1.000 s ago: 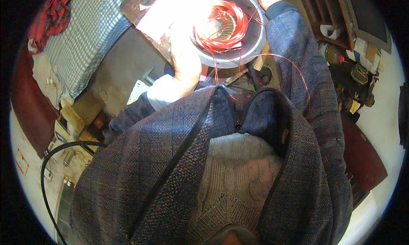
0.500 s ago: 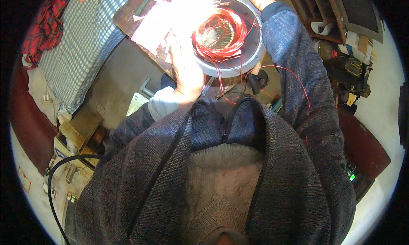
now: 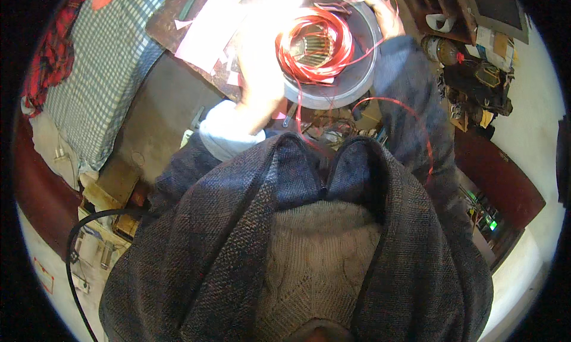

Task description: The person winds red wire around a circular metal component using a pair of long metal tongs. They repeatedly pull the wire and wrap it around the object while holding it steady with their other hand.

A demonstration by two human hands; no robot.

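Red wire coil (image 3: 312,44) sits in round grey metal ring (image 3: 357,80), top middle of head view, on cluttered surface (image 3: 178,20). Our left hand (image 3: 259,68) lies on ring's left side, washed out by bright light; we cannot tell how its fingers are set. Our right hand (image 3: 383,11) touches ring's far right edge; fingers look bent on rim, grip unclear. Loose red wire strand (image 3: 416,122) loops down over our right sleeve (image 3: 410,104). Checked cloth (image 3: 101,74) far left.
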